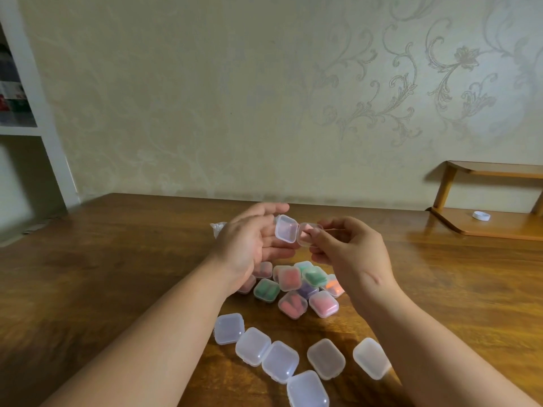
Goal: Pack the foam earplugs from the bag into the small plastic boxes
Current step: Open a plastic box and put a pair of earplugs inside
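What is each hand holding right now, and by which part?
The right hand pinches the open clear box by its right-side half. The left hand grips nothing: its fingers lie straight behind the other half; contact cannot be told.

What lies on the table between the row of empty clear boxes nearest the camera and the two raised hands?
The head view shows a cluster of closed boxes lying there, holding red, green, purple and orange earplugs.
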`<state>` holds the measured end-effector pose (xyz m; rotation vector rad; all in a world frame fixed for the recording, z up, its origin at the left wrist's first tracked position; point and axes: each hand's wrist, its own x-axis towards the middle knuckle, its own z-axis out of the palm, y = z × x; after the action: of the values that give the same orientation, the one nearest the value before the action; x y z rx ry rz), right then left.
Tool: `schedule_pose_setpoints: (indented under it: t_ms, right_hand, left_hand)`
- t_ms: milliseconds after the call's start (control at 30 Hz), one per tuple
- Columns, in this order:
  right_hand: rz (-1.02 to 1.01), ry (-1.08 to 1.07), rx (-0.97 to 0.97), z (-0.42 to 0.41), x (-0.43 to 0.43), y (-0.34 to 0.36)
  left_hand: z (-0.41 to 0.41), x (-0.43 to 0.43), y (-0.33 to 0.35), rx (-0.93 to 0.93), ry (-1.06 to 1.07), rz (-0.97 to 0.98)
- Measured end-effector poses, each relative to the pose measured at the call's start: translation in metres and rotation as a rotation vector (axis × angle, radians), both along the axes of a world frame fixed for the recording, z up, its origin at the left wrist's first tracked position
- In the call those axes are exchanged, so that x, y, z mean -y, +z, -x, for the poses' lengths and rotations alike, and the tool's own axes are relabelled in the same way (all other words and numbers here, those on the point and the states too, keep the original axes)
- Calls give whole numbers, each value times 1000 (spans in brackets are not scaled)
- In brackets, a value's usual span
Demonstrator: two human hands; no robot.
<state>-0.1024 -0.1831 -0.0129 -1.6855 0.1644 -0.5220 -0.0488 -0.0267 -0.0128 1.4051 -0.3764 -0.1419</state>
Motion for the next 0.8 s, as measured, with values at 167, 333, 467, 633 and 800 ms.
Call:
schedule_pose_setpoints:
  t_ms: [167, 333, 467, 633, 800]
  right_hand:
    - [-14, -2, 16, 0, 1, -1]
    - [16, 35, 18, 0, -1, -4]
    - [-124, 111, 5, 2, -2, -3]
    - [97, 90, -53, 5, -3, -2]
    - [111, -8, 15, 4, 4, 6]
  left_hand:
    - [1, -1, -3, 42, -88, -96]
    - [4, -1, -4, 149, -52, -304]
    - [4, -3, -3, 175, 8, -290]
    - [2, -4, -2, 209, 46, -295]
    - [-2, -8, 2, 163, 155, -215]
